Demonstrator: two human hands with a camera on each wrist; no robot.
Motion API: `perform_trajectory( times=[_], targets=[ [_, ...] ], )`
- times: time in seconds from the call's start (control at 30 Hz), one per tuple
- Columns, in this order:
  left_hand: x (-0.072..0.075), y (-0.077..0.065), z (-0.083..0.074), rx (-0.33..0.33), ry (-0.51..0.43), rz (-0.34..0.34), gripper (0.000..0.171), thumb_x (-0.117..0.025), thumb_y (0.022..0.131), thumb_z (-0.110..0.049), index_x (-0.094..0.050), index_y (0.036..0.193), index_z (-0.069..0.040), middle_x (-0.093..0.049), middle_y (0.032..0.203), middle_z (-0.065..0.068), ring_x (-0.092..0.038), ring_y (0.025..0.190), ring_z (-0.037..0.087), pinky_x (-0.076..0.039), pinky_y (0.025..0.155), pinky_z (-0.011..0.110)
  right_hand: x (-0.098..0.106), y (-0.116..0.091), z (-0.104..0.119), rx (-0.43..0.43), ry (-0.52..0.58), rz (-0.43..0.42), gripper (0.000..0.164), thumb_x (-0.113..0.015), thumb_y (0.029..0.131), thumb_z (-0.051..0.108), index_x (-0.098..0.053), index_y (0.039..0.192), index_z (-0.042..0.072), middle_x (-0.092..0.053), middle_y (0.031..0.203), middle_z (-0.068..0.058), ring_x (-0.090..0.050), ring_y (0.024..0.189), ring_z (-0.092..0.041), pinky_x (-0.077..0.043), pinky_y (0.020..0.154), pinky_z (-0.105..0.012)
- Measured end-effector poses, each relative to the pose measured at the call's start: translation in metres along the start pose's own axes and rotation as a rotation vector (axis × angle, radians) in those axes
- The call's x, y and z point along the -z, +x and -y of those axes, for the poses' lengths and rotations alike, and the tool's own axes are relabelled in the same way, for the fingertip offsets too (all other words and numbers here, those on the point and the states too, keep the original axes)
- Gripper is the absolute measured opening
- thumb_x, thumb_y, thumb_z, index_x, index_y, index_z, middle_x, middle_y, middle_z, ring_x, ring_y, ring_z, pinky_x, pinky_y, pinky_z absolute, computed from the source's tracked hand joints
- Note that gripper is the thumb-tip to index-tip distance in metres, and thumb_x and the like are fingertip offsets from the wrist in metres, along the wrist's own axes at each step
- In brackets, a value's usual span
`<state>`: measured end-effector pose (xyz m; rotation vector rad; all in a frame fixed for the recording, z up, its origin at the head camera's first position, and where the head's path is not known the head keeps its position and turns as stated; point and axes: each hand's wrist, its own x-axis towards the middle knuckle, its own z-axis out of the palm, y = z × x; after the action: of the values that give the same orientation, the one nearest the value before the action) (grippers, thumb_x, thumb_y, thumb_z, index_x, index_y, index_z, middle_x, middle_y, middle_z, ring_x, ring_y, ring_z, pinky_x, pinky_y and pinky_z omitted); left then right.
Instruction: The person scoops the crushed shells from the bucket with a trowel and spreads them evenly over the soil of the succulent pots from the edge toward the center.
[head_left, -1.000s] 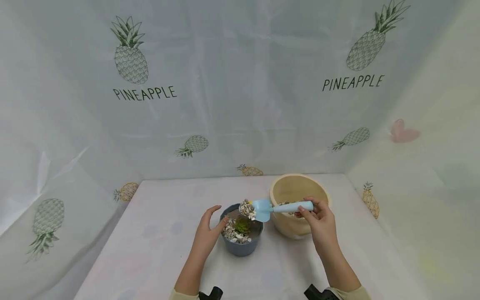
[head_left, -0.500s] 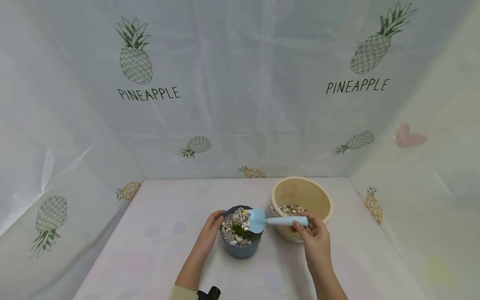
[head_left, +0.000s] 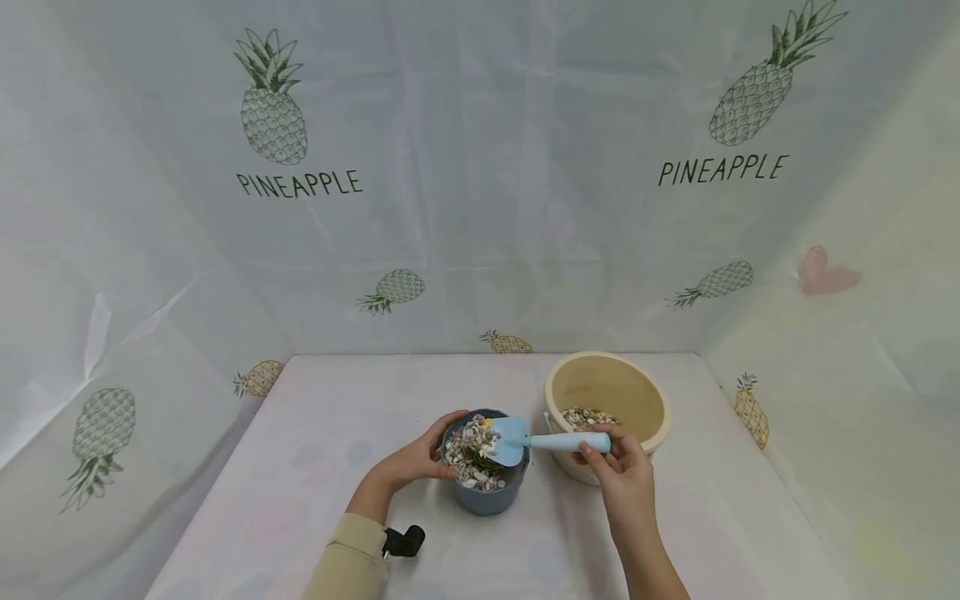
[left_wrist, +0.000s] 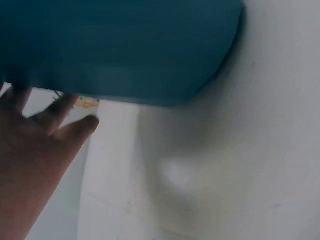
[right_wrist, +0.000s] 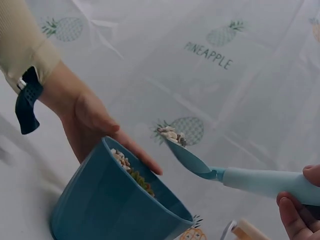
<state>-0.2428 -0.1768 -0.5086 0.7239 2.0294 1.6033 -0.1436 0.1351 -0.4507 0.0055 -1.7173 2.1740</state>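
Note:
A small blue-grey flower pot (head_left: 483,501) stands on the table, holding a green succulent (right_wrist: 142,183) with pale pebbles around it. My left hand (head_left: 415,458) cups the pot's left side, thumb near the front and fingers at the far rim. In the left wrist view its fingers (left_wrist: 75,131) lie against the pot's wall. My right hand (head_left: 628,479) grips the handle of a light blue garden trowel (head_left: 570,442). The trowel's blade, heaped with pebbles (right_wrist: 172,135), is over the pot and hides part of the plant.
A cream bucket (head_left: 648,417) with a layer of pebbles (head_left: 588,418) stands right of the pot, behind the right hand. A pale cloth covers the table (head_left: 337,417). Pineapple-print sheets (head_left: 480,208) hang at the back and sides.
The trowel has moved left and nearer over the pot, its pebble load now above the plant. My left hand has closed in around the pot's side.

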Motion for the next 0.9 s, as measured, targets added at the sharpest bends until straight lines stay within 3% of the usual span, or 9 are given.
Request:
perform_trajectory(
  times=[0.23, 0.37, 0.67, 0.9],
  targets=[
    [0.018, 0.015, 0.004, 0.039, 0.031, 0.169, 0.116, -0.087, 0.073, -0.032, -0.007, 0.157, -0.035, -0.009, 0.159, 0.011, -0.012, 0.144, 0.038, -0.024, 0.109, 0.059, -0.002, 0.002, 0.003, -0.01, -0.011, 0.005, 0.03, -0.068, 0.085, -0.011, -0.054, 0.112, -0.011, -0.066, 0.103, -0.009, -0.067, 0.079, -0.019, -0.057, 0.074, -0.03],
    [0.023, 0.02, 0.003, 0.036, 0.042, 0.212, 0.118, -0.088, 0.073, -0.031, -0.006, 0.157, -0.033, -0.013, 0.158, 0.012, -0.017, 0.143, 0.038, -0.028, 0.108, 0.057, -0.004, 0.003, 0.004, -0.025, -0.024, -0.006, 0.03, -0.068, 0.085, -0.01, -0.055, 0.112, -0.01, -0.067, 0.103, -0.008, -0.067, 0.078, -0.019, -0.057, 0.074, -0.029],
    [0.016, 0.016, 0.008, 0.046, 0.006, 0.141, 0.116, -0.087, 0.073, -0.021, -0.008, 0.157, -0.025, -0.019, 0.155, 0.012, -0.022, 0.14, 0.038, -0.028, 0.108, 0.055, -0.008, 0.003, 0.0, -0.057, -0.021, 0.026, 0.032, -0.068, 0.085, -0.01, -0.054, 0.113, -0.013, -0.065, 0.105, -0.015, -0.066, 0.08, -0.018, -0.057, 0.074, -0.031],
    [0.005, 0.01, 0.011, 0.022, 0.023, 0.076, 0.113, -0.087, 0.073, -0.024, -0.01, 0.156, -0.033, -0.015, 0.157, 0.014, -0.016, 0.142, 0.04, -0.023, 0.108, 0.059, -0.008, 0.003, -0.002, -0.071, -0.051, 0.036, 0.033, -0.068, 0.085, -0.01, -0.055, 0.115, -0.012, -0.063, 0.103, -0.011, -0.066, 0.081, -0.017, -0.057, 0.074, -0.03]
  ],
)
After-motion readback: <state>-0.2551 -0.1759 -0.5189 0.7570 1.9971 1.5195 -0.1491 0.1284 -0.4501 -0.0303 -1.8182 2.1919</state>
